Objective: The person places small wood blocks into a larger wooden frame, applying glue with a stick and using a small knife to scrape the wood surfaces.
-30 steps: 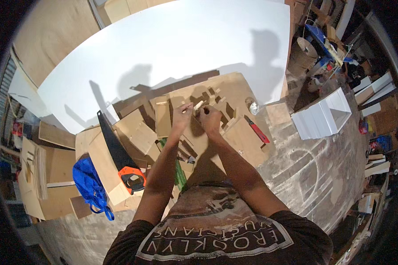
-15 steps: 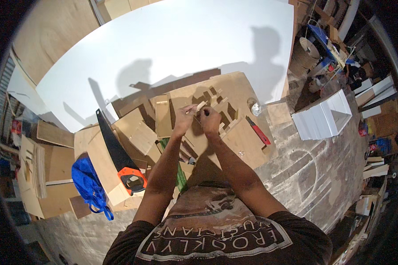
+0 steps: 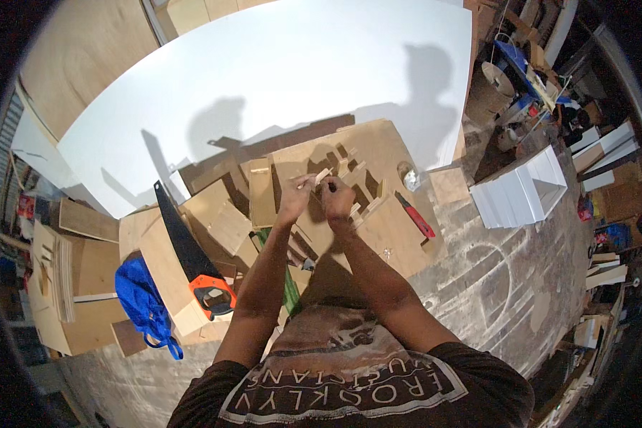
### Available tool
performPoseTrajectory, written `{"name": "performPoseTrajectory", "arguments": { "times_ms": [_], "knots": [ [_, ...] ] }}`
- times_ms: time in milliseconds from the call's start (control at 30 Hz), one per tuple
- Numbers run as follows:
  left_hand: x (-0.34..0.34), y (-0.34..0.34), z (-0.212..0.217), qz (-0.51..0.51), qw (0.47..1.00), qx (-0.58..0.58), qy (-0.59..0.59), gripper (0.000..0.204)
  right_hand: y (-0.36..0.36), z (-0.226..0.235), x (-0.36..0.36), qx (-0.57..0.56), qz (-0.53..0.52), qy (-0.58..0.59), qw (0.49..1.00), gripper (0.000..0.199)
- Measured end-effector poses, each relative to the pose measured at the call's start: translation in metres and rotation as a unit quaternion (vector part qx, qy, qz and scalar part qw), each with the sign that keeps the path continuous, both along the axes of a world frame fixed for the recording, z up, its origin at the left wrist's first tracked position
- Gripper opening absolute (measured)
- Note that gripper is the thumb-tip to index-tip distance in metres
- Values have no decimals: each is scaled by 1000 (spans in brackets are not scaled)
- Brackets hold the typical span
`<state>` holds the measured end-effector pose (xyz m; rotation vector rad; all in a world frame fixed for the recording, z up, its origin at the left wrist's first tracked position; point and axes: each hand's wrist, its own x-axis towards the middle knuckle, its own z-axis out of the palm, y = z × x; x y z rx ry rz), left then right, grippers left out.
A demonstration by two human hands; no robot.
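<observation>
Above a plywood board point(image 3: 389, 143), my left hand point(image 3: 295, 197) is closed on a small pale wooden piece point(image 3: 323, 173) that sticks out to the right of its fingers. My right hand point(image 3: 337, 198) is beside it, fingers bent together near the piece's lower right side; whatever they pinch is too small and dark to name. Several little wooden parts point(image 3: 362, 171) lie on the board just beyond and right of my right hand. A red utility knife point(image 3: 415, 215) rests at the board's right side, with a small clear bag point(image 3: 409, 175) above it.
An orange-handled handsaw point(image 3: 212, 296) lies over wood offcuts to my left, next to a blue bag point(image 3: 143, 303). A large white panel point(image 3: 299, 64) spans the far side. White boxlike panels point(image 3: 521, 187) stand on the concrete floor point(image 3: 492, 285) at right.
Both hands stay in nearly the same place, the wooden piece still between them. The view has shifted very slightly; nothing is visibly let go.
</observation>
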<state>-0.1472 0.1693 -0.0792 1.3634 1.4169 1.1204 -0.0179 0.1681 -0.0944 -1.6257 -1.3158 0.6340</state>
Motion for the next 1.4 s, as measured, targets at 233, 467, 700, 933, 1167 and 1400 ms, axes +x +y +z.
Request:
{"name": "performPoseTrajectory", "arguments": {
  "times_ms": [233, 467, 700, 933, 1167, 1400],
  "knots": [
    [0, 1, -4, 7, 1000, -18, 7, 28, 1, -5, 2, 28, -1, 43, 999, 14],
    [-3, 3, -14, -1, 1000, 7, 0, 29, -3, -29, 1, 17, -34, 64, 997, 13],
    [7, 8, -14, 7, 1000, 2, -2, 28, 12, -34, 9, -64, -8, 229, 971, 15],
    [0, 3, -9, 4, 1000, -2, 23, 28, 8, -1, 5, -141, 14, 334, 932, 15],
    [-2, 2, -11, 4, 999, 19, 29, 29, 12, -8, 4, -143, 41, 317, 937, 14],
    [2, 4, -8, -5, 1000, 9, 22, 30, 20, -26, 10, -140, 28, 296, 944, 13]
  ]
}}
